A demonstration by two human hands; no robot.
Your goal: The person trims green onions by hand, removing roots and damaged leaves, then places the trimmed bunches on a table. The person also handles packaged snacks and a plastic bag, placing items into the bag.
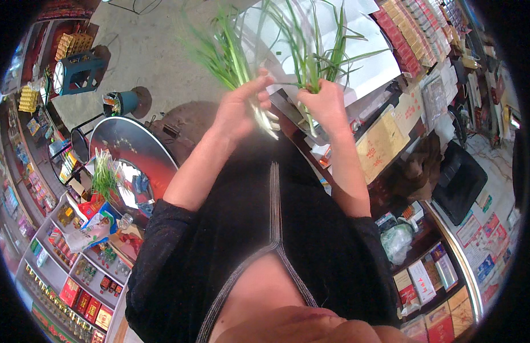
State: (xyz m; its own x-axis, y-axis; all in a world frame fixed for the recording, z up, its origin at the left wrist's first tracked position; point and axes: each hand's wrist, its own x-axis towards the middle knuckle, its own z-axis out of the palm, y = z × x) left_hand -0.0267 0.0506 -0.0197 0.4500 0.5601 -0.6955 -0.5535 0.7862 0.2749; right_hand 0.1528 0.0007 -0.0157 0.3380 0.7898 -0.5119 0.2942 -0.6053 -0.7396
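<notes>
In my left hand point(241, 107) is a bundle of green onions point(232, 64), its white stem ends pointing down towards my body and its leaves fanning away, partly blurred. My right hand point(325, 100) grips a smaller bunch of green leafy stalks point(307, 73) around the stems; a pale stem end hangs below the fingers. Both hands are raised in front of my waist, a little apart. Beyond them lies a white sheet point(367, 73) with more green leaves point(340, 38) over it, and whether those leaves belong to the held bunch I cannot tell.
To the left stands a round table point(162, 160) carrying another pile of green onions point(104, 176). A blue-green stool point(78, 73) and a bin point(123, 103) are on the concrete floor. Stacked cartons point(402, 47) line the right, near a dark chair point(460, 182). Goods shelves point(72, 266) curve along the lower left.
</notes>
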